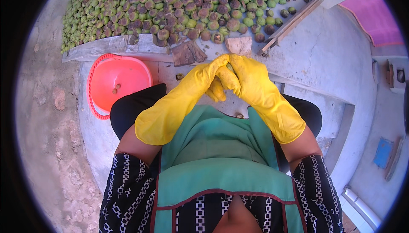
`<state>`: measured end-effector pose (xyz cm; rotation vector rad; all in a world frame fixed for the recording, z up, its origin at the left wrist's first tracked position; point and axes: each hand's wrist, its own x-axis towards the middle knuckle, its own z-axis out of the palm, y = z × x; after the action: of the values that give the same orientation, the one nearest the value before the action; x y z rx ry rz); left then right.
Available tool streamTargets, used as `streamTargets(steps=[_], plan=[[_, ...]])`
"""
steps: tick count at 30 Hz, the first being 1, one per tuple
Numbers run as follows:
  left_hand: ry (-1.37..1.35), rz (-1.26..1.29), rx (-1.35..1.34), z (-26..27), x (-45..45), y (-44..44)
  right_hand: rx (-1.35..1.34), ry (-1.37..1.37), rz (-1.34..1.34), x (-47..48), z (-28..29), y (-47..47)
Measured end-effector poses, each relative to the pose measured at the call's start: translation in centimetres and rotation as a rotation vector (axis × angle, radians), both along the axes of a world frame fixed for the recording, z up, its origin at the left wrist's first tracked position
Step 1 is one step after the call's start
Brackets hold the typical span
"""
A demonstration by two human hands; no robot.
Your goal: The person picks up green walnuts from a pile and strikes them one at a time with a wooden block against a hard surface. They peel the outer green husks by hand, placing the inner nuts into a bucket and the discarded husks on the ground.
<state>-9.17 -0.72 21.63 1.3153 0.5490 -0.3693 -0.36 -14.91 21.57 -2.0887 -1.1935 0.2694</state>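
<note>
My left hand (214,70) and my right hand (244,70), both in long yellow rubber gloves, meet in front of my lap with fingers bent. Between them they grip a green-husked fruit (230,67), apparently a walnut, mostly hidden by the gloves. A pink plastic bucket (134,73) stands to the left by my knee, its handle folded over the near-left rim. Inside it lie a few small brown nuts (116,88). Beyond my hands spreads a large heap of green and brown-blotched fruits (179,6).
A concrete ledge (105,46) borders the heap at left, beside broken brown blocks (188,53) and a pale block (239,45). Wooden planks (290,25) flank its right side. A husk piece (180,77) lies on the floor. Pink cloth (374,17) hangs at far right.
</note>
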Motion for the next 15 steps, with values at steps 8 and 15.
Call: streamTargets(steps=[8,15], plan=[[-0.023,0.138,-0.097,-2.3,-0.2,0.0,0.111,0.047,-0.076,-0.8,-0.2,0.4],[-0.112,0.176,-0.120,-1.6,0.0,-0.8,0.193,0.438,-0.235,-0.5,0.6,0.8]])
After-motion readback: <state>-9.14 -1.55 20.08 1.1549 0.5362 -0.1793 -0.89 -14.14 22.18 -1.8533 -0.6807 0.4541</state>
